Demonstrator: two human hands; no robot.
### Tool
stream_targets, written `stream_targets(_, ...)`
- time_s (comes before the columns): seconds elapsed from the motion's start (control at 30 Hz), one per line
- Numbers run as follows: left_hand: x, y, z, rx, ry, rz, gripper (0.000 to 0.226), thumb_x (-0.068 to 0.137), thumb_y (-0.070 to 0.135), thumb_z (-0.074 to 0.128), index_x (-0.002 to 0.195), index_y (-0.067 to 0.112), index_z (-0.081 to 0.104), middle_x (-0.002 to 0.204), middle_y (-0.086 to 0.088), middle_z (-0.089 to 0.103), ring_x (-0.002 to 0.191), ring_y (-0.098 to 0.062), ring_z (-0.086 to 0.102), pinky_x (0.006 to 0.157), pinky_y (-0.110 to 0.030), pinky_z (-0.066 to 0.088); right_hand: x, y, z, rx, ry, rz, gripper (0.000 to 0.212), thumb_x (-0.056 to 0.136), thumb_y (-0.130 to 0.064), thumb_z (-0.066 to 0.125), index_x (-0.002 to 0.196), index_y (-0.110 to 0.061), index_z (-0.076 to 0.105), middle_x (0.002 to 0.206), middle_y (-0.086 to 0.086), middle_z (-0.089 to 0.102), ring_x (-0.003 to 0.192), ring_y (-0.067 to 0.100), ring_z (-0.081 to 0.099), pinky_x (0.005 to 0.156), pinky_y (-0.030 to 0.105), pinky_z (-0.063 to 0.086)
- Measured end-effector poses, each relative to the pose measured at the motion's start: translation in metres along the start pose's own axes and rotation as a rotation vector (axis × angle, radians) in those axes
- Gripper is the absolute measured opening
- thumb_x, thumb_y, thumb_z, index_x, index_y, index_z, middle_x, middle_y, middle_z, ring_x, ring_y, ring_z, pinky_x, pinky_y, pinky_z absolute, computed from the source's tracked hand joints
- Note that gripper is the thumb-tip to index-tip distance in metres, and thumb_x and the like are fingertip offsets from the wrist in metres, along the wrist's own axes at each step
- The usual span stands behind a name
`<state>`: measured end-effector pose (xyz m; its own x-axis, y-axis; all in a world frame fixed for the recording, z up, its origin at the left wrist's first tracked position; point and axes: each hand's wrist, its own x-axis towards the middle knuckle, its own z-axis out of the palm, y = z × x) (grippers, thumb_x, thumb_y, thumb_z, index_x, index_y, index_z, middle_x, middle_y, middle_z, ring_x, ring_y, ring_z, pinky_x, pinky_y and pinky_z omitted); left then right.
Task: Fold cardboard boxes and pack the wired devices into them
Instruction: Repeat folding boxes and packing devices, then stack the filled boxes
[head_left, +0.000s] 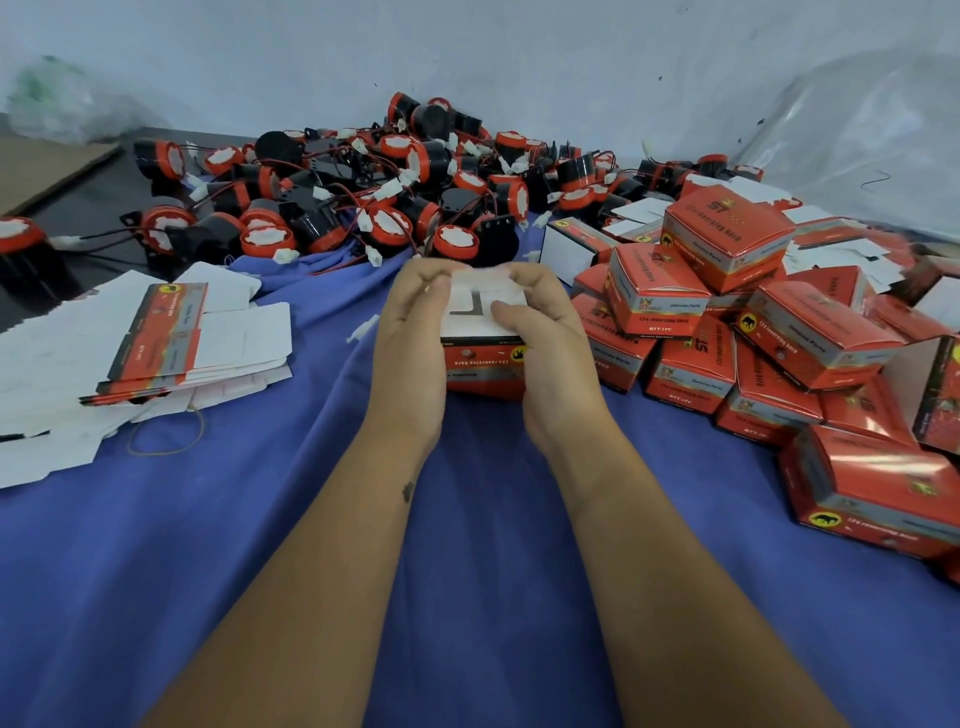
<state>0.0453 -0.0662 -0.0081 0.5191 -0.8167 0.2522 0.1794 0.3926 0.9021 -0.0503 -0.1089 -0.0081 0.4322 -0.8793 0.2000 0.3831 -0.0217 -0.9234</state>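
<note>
While both hands, left hand (410, 332) & right hand (545, 338), have fingers curled round the box (483, 358) mid-tabletop, blue cloth (467, 571) up front lies bare. Packed boxes (727, 312) crowd the right, flat blanks (156, 343) left, wired devices (363, 192) behind. Label reads "12v reversing horn".

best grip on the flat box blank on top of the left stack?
Probably pinch the flat box blank at its near-right edge, coming from the right over the blue cloth. That edge overhangs the stack and faces open cloth; the horns crowd the far side.
</note>
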Motion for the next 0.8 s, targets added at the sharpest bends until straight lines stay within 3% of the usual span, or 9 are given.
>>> stream_targets(0.07, -0.003, -0.001, 0.001, -0.079, -0.018, -0.084, 0.028, 0.097, 0.026, 0.047, 0.080, 0.020, 0.068, 0.082, 0.002, 0.072, 0.072, -0.011, 0.069, 0.059, -0.028, 0.055, -0.001, -0.001, -0.001, -0.018, 0.001, -0.005, 0.024, 0.087, -0.008, 0.049, 0.082, -0.024, 0.066, 0.090, 0.000, 0.071, 0.079, 0.015, 0.068, 0.061, 0.031, 0.056)
stream_targets(0.17, -0.003, -0.001, -0.001, 0.028, -0.024, -0.029, 0.023, 0.096, 0.010, 0.049, 0.085, 0.021, 0.065, 0.085, 0.007, 0.071, 0.075, -0.008, 0.068, 0.062, -0.028, 0.056, -0.001, -0.005, -0.003, 0.041, -0.006, 0.074, 0.010, 0.079, -0.023, 0.056, 0.078, -0.019, 0.066, 0.086, 0.006, 0.069, 0.080, 0.023, 0.065, 0.070, 0.038, 0.053)
stream_targets(0.23, -0.001, 0.000, -0.002, 0.045, -0.010, -0.018, 0.027, 0.094, 0.000, 0.049, 0.095, 0.023, 0.062, 0.090, 0.008, 0.071, 0.077, -0.007, 0.068, 0.062, -0.025, 0.055, 0.001, -0.008, -0.004, -0.018, 0.013, 0.070, 0.008, 0.076, -0.022, 0.060, 0.079, -0.019, 0.066, 0.089, 0.008, 0.068, 0.082, 0.024, 0.063, 0.072, 0.039, 0.052)
stream_targets(0.4, 0.003, 0.001, -0.004, 0.016, 0.038, -0.100, 0.033, 0.093, -0.002, 0.047, 0.109, 0.023, 0.063, 0.091, 0.009, 0.072, 0.073, -0.004, 0.069, 0.060, -0.021, 0.054, 0.001, -0.011, -0.007, -0.134, 0.036, 0.007, 0.031, 0.085, 0.004, 0.055, 0.096, -0.023, 0.066, 0.094, -0.001, 0.066, 0.082, 0.015, 0.064, 0.064, 0.030, 0.055)
stream_targets(0.5, 0.002, 0.002, -0.004, 0.062, 0.020, -0.157, 0.034, 0.088, -0.004, 0.046, 0.103, 0.020, 0.066, 0.081, 0.006, 0.072, 0.065, -0.007, 0.069, 0.056, -0.024, 0.056, 0.000, -0.012, -0.006, -0.173, 0.059, 0.004, 0.040, 0.084, 0.009, 0.054, 0.100, -0.026, 0.063, 0.103, 0.002, 0.063, 0.083, 0.015, 0.063, 0.061, 0.026, 0.054)
stream_targets(0.67, 0.001, 0.003, -0.003, 0.104, 0.022, -0.128, 0.041, 0.086, -0.010, 0.049, 0.095, 0.026, 0.066, 0.080, 0.011, 0.072, 0.068, -0.006, 0.069, 0.057, -0.024, 0.057, -0.001, -0.009, -0.004, -0.221, 0.099, -0.027, 0.045, 0.081, 0.011, 0.054, 0.101, -0.028, 0.061, 0.103, 0.000, 0.063, 0.089, 0.014, 0.064, 0.062, 0.026, 0.056)
stream_targets(0.8, -0.004, 0.004, -0.001, 0.067, 0.044, -0.047, 0.037, 0.086, -0.009, 0.050, 0.099, 0.022, 0.066, 0.080, 0.016, 0.072, 0.070, -0.003, 0.068, 0.056, -0.020, 0.053, 0.001, -0.008, -0.003, -0.179, 0.191, -0.028, 0.019, 0.094, -0.011, 0.057, 0.101, -0.027, 0.066, 0.097, -0.006, 0.067, 0.080, 0.004, 0.066, 0.061, 0.021, 0.053)
